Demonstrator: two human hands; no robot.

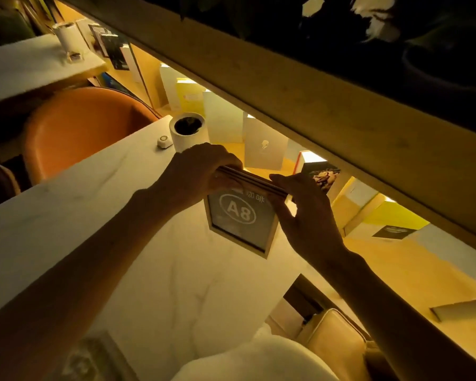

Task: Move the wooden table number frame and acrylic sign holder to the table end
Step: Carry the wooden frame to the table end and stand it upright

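Head view, wide-angle, looking down my arms. Biggest thing: white marble-look rectangular tabletop (154, 270), warm yellow light coming from under the long pale wooden shelf board (300, 100) that runs diagonally across the top right. Below that board, a row of upright books and cards (223, 119) on a yellow surface. Rounded orange leather chair back (80, 127) sits off the left edge of the table. Far end of the table: white cylindrical pot with dark contents (187, 130), and just beside it on the left a small white round-topped button device (164, 141). Light wooden table number frame with dark "A8" insert (241, 221) is in the middle of the table, upright, tilted slightly toward me; can't tell whether its bottom edge touches the tabletop. My left hand (198, 171) is curled over the frame's top left corner, fingers closed around it. My right hand (305, 210) grips the top right corner, thumb and fingers pinching the top edge, fingers a bit spread. Thin stacked edges show along the frame top between my hands; can't tell if that's the acrylic sign holder or just the frame's rim.
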